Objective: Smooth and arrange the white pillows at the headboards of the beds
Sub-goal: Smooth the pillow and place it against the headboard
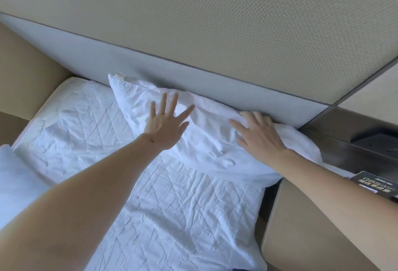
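Head view shows both hands, left hand (pixel 165 126) and right hand (pixel 261 136), spread flat on the soft, light pillow (pixel 211 148) against the headboard (pixel 150 70); grip its corners.

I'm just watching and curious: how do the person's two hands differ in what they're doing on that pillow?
The left hand lies with its fingers spread wide on the middle of the white pillow; the right hand sits at the pillow's upper edge, against the grey headboard. The left fingers are straight, while the right fingers look slightly bent over the cloth. Both are bare, palms down, gripping nothing.
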